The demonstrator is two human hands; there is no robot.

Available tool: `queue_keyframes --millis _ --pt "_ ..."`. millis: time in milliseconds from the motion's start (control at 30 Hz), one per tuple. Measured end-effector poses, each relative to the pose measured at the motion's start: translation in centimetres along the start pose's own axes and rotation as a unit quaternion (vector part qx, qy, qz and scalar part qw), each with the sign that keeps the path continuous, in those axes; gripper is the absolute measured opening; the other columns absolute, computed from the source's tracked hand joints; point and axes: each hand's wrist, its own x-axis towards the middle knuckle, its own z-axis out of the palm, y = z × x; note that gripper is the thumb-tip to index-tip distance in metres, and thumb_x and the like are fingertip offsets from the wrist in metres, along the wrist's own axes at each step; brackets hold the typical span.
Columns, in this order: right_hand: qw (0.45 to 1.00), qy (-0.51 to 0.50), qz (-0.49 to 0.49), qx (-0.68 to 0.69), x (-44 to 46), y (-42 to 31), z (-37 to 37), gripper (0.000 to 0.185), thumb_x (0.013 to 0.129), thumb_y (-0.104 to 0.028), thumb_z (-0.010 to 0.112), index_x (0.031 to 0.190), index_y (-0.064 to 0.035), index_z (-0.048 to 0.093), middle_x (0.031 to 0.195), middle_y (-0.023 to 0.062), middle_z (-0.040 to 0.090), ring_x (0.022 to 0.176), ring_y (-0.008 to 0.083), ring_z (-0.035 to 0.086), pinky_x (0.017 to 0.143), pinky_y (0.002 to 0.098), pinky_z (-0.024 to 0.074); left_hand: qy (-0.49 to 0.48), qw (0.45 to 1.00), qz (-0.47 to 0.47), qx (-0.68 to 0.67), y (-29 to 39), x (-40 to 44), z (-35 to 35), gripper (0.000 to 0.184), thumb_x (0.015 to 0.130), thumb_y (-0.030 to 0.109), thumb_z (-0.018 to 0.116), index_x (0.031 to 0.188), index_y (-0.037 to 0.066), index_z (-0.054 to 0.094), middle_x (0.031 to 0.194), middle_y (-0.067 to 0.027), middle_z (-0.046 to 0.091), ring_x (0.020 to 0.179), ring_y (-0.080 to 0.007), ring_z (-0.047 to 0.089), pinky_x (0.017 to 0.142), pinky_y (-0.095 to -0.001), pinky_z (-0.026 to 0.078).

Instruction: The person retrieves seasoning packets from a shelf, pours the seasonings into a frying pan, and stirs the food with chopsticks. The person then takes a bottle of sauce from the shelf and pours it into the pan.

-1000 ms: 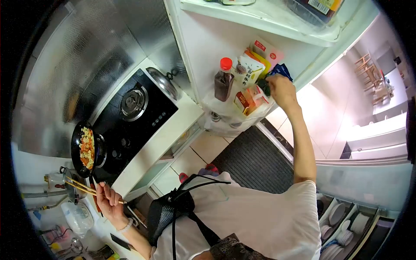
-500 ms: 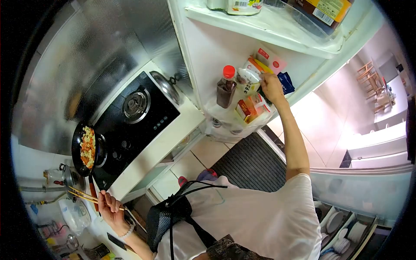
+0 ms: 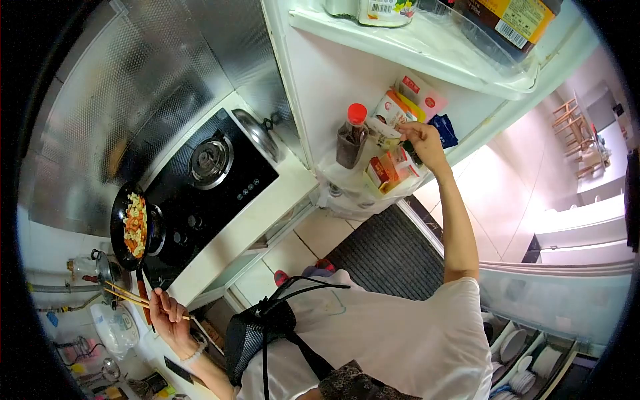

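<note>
Two hands at work in the head view, well apart! Left hand (image 3: 172, 322) has its fingers curled closed round the chopsticks (image 3: 127, 294), low beside the pan (image 3: 119, 217), where chopped orange and pale yellow food (image 3: 135, 227) sits on the stove (image 3: 227, 193). Out to the other side, right hand (image 3: 425, 142), thumb and fingers nearly together, pinches the edge of a white packet (image 3: 385, 127), which tilts among the groceries. Red-capped bottle (image 3: 351, 143) just beside it, orange pack (image 3: 393, 170) below, blue packet (image 3: 444, 131) right by the knuckles!
</note>
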Motion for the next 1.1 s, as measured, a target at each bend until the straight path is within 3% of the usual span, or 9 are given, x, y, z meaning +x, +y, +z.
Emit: queue_keyframes --millis 133,200,233,567,667,867,1100 --pt "0.993 0.054 -0.036 -0.096 0.3 1.6 -0.4 0.024 0.077 0.004 0.055 0.098 -0.0013 0.064 0.081 0.0176 0.065 0.071 0.0254 0.063 0.068 0.0333 0.0489 0.003 1.0 -0.007 -0.014 -0.1 0.4 0.2 0.028 0.098 0.019 0.038 0.095 -0.002 0.056 0.058 -0.0036 0.047 0.037 -0.0078 0.034 0.033 -0.021 0.031" --pt "0.928 0.18 0.02 -0.326 0.4 0.0 -0.5 0.025 0.076 0.001 0.055 0.099 -0.003 0.064 0.087 0.0171 0.064 0.076 0.0327 0.062 0.07 0.0385 0.0487 -0.001 1.0 -0.009 -0.015 0.0 0.5 0.1 0.028 0.098 0.019 0.038 0.095 -0.002 0.056 0.058 -0.0037 0.047 0.037 -0.0078 0.034 0.033 -0.0209 0.031" --pt "0.922 0.182 0.01 -0.342 0.3 -0.4 -0.5 0.025 0.075 -0.001 0.055 0.099 -0.0041 0.064 0.095 0.0181 0.062 0.083 0.0373 0.059 0.073 0.0424 0.0478 0.002 1.0 -0.01 -0.015 0.0 0.6 0.2 0.028 0.098 0.019 0.038 0.095 -0.002 0.056 0.058 -0.0036 0.047 0.037 -0.0078 0.034 0.032 -0.021 0.031" --pt "0.934 0.137 0.017 -0.329 1.5 1.0 0.2 0.031 0.077 0.0 0.053 0.106 -0.0068 0.063 0.104 0.0206 0.061 0.093 0.0378 0.058 0.078 0.042 0.0481 0.011 1.0 -0.004 -0.008 0.2 0.6 -0.8 0.03 0.099 0.02 0.037 0.096 -0.002 0.058 0.059 -0.0039 0.049 0.037 -0.0076 0.035 0.031 -0.0206 0.031" --pt "0.931 0.095 0.093 -0.34 1.7 0.9 0.6 0.029 0.079 -0.002 0.056 0.107 -0.0039 0.063 0.096 0.0201 0.063 0.088 0.035 0.061 0.077 0.0376 0.0481 0.005 1.0 -0.003 -0.013 0.3 0.4 -0.9 0.031 0.099 0.02 0.037 0.095 -0.002 0.058 0.059 -0.004 0.05 0.036 -0.0076 0.035 0.031 -0.0206 0.03" --pt "0.922 0.154 0.018 -0.356 1.9 1.5 0.6 0.023 0.08 -0.003 0.055 0.101 -0.0031 0.064 0.097 0.0199 0.059 0.087 0.0371 0.059 0.077 0.0393 0.0479 0.0 1.0 0.006 -0.006 0.3 0.2 -1.3 0.031 0.099 0.021 0.037 0.096 -0.002 0.058 0.059 -0.0043 0.049 0.037 -0.0078 0.035 0.031 -0.0207 0.031" --pt "0.951 0.093 -0.02 -0.295 2.1 1.7 0.4 0.026 0.071 0.003 0.056 0.095 -0.0031 0.065 0.099 0.0183 0.058 0.09 0.035 0.058 0.078 0.0386 0.0468 0.002 1.0 0.003 -0.014 0.1 0.1 -1.3 0.031 0.099 0.02 0.037 0.097 -0.003 0.057 0.059 -0.0042 0.049 0.037 -0.0078 0.035 0.032 -0.0209 0.031"
